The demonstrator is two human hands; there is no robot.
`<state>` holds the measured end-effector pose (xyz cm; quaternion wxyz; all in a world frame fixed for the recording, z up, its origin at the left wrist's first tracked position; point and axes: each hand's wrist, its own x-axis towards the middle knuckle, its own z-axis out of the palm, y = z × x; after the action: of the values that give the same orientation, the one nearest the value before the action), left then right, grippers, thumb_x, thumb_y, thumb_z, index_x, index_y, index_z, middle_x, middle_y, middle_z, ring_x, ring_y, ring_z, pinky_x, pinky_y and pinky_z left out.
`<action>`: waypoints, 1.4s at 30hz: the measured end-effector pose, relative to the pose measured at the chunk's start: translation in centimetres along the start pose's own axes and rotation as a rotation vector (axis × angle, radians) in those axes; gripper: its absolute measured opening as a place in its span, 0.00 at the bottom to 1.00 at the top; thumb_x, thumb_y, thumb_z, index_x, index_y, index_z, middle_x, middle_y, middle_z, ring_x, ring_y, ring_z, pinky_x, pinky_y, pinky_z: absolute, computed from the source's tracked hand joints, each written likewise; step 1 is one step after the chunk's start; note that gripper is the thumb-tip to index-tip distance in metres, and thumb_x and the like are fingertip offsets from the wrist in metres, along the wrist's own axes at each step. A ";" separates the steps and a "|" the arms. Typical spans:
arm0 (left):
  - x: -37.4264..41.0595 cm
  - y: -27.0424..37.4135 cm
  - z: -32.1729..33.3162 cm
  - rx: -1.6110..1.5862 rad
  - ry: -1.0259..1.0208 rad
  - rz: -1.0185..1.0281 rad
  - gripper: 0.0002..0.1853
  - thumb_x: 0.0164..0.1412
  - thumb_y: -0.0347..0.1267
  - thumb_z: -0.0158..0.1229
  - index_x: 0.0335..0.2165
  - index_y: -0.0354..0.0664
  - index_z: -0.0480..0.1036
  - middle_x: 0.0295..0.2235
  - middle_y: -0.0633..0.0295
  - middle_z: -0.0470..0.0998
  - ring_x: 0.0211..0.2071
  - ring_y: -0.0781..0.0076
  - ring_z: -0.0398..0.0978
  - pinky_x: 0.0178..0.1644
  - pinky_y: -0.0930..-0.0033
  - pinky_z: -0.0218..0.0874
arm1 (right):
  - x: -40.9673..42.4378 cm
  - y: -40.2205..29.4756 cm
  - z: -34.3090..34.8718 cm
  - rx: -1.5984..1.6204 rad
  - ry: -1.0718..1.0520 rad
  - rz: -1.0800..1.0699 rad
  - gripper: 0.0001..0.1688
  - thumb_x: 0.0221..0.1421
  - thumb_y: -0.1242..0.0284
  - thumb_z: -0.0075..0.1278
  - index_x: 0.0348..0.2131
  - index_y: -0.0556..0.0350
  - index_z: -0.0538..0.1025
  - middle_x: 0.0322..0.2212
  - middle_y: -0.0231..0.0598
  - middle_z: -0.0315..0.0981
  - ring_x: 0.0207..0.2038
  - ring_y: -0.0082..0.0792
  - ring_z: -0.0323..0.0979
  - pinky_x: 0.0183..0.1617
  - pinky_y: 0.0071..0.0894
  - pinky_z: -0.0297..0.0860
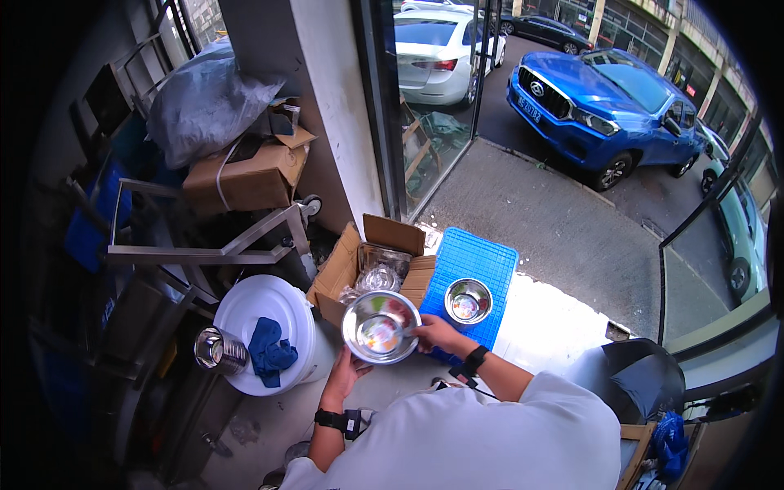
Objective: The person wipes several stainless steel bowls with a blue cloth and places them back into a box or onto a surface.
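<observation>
A shiny stainless steel bowl (376,306) is held up in front of me, its opening towards my face. My right hand (440,335) grips the right side of its rim. At the lower left, my left hand (346,375) supports the bowl from beneath, with some fingers hidden by it. Just beyond the bowl stands an open cardboard box (335,275) with clear plastic-wrapped metalware (378,279) inside. To the right, a smaller steel bowl (468,301) sits on a blue plastic crate (474,254).
At left, a white lidded bucket (288,300) carries a dark blue cloth (269,352) and a stack of steel containers (220,350). Behind it are a metal frame (202,251) and a taped carton (245,174). A glass door (438,116) stands beside the box.
</observation>
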<state>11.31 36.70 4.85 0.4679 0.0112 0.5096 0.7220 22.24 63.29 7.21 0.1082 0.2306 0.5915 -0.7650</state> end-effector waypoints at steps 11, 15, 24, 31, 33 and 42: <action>-13.4 3.8 -16.9 -0.455 0.303 0.399 0.26 0.61 0.40 0.44 0.54 0.36 0.57 0.50 0.57 0.67 0.51 0.65 0.65 0.55 0.63 0.55 | 7.1 -2.5 24.1 -0.385 -0.466 0.090 0.24 0.57 0.66 0.46 0.49 0.61 0.64 0.24 0.39 0.74 0.23 0.29 0.73 0.26 0.27 0.71; -18.9 2.1 -21.9 -0.521 0.502 0.520 0.25 0.60 0.41 0.44 0.51 0.36 0.61 0.48 0.57 0.69 0.50 0.66 0.66 0.55 0.62 0.55 | 10.7 -0.9 29.0 -0.425 -0.588 0.062 0.25 0.58 0.64 0.42 0.50 0.61 0.64 0.27 0.41 0.75 0.26 0.29 0.73 0.31 0.28 0.71; -29.0 -3.5 -25.5 -0.780 0.790 0.623 0.22 0.58 0.40 0.45 0.45 0.34 0.66 0.44 0.55 0.72 0.45 0.65 0.70 0.52 0.63 0.59 | 24.1 6.3 36.0 -0.867 -0.464 0.232 0.41 0.48 0.64 0.56 0.57 0.52 0.56 0.38 0.39 0.68 0.29 0.29 0.68 0.29 0.30 0.70; -31.8 -6.9 -27.4 -0.910 1.038 0.615 0.20 0.60 0.38 0.47 0.47 0.37 0.64 0.44 0.59 0.72 0.45 0.69 0.70 0.51 0.67 0.60 | 34.0 9.3 41.9 -1.173 -0.338 0.234 0.66 0.30 0.54 0.66 0.61 0.44 0.44 0.55 0.51 0.52 0.51 0.53 0.62 0.43 0.49 0.71; -31.6 -6.7 -27.7 -0.956 1.115 0.620 0.19 0.61 0.37 0.46 0.48 0.38 0.64 0.43 0.59 0.72 0.45 0.70 0.70 0.50 0.68 0.61 | 35.5 9.0 44.6 -1.157 -0.172 0.371 0.71 0.28 0.53 0.67 0.61 0.42 0.39 0.58 0.56 0.40 0.56 0.55 0.54 0.46 0.51 0.69; -30.2 -6.2 -30.2 -0.886 1.315 0.526 0.21 0.63 0.38 0.41 0.49 0.35 0.63 0.47 0.56 0.70 0.49 0.65 0.68 0.52 0.64 0.60 | 44.2 13.3 50.8 -1.215 -0.177 0.284 0.78 0.26 0.46 0.65 0.62 0.43 0.30 0.59 0.70 0.21 0.61 0.61 0.40 0.62 0.46 0.49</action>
<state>17.52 -5.67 -0.32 -0.1478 -0.4790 0.3283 0.8006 -21.85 15.80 -15.54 0.3689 0.1401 0.8729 -0.2870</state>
